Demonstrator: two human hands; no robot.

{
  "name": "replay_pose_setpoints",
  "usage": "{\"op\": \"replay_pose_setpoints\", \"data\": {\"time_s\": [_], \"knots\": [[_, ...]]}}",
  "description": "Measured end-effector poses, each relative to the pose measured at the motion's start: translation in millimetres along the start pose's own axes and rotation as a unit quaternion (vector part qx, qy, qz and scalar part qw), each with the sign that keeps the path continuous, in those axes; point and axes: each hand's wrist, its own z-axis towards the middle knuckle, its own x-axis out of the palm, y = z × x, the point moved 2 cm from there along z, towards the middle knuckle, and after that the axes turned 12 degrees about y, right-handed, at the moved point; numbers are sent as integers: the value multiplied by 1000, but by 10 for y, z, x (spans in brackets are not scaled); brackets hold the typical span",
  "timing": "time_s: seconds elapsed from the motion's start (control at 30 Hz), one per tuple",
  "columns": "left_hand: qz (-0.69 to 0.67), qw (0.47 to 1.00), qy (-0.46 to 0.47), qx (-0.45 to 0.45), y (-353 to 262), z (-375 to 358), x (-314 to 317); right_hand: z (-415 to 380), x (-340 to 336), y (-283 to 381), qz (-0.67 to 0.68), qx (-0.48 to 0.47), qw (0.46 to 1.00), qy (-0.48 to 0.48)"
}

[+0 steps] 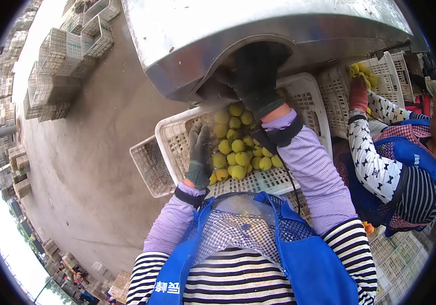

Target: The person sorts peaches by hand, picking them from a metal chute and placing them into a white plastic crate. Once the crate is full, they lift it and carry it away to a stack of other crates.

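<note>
1. Concrete yard floor (91,168), grey and bare, runs off to the left of both hands; stacks of empty wire-mesh crates (57,56) sit well beyond the left hand, top left.
2. White plastic crate (177,137) sits directly under both hands, slotted walls and floor, roughly half full at its far side.
3. Contents: yellow-green round fruit (236,147), small, smooth-skinned, a few with darker orange patches near the left hand's palm. Piled under the right forearm, thinning out toward the left hand.
4. Left hand (199,155), grey-green glove, flat and released, fingers extended up along the inner crate wall; palm just beside the nearest fruit, grasping nothing.
5. Right hand (253,76), dark glove, reaches up into the opening of the metal chute (258,30) above the crate. Fingers sit in shadow inside the mouth, so cannot tell whether clenched or loose.
6. Chute: dull stainless sheet, curved lip, overhangs the crate's far edge.
7. Second, smaller mesh crate (149,165) touches the white crate just left of the left hand; looks bare inside.
8. Right of the right arm: another person's hand (359,94) in a red glove at a further white crate (337,96) holding more yellow fruit (363,71).
</note>
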Motion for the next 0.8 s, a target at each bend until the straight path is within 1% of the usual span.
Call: {"op": "replay_pose_setpoints", "data": {"time_s": [0.03,0.1,0.13,0.2,0.23,0.27,0.3,0.33,0.37,0.43,0.5,0.53,0.6,0.63,0.7,0.73,0.8], "knots": [[47,996,-58,-43,173,60,-127,-23,-127,-25,23,-13,999,-26],[149,968,-160,-122,603,308,-565,-99,-394,-73,65,-37,993,-92],[187,956,-156,-162,708,390,-660,-261,-396,-139,236,-21,969,-66],[255,925,-146,-243,927,509,-849,-705,-196,-238,278,54,955,85],[339,893,-144,-258,1132,590,-1037,-929,-18,-303,296,90,937,159],[421,855,-140,-269,1402,701,-1267,-1187,288,-408,243,102,926,269],[504,808,-133,-274,1549,818,-1415,-1379,569,-456,194,124,897,377],[483,828,-106,-265,1632,903,-1427,-1575,842,-503,136,128,855,483],[477,825,-96,-286,1660,968,-1341,-1758,1030,-506,79,144,792,588],[462,820,-77,-329,1546,1071,-923,-2104,1480,-503,101,202,691,687],[569,734,-120,-350,1772,1001,-637,-2492,1736,-448,109,228,707,660],[673,646,-168,-320,2107,932,-627,-2649,1851,-427,114,239,716,646],[703,588,-169,-363,2042,913,-528,-2713,1924,-418,141,325,689,632],[660,642,-92,-379,1851,903,-497,-2770,1924,-413,153,369,672,623],[546,734,60,-400,1604,864,-515,-2847,1901,-449,120,332,666,658],[566,722,73,-392,1626,876,-538,-2815,1884,-518,101,310,667,670],[606,694,100,-376,1682,825,-599,-2809,1726,-693,157,280,673,667]]}}
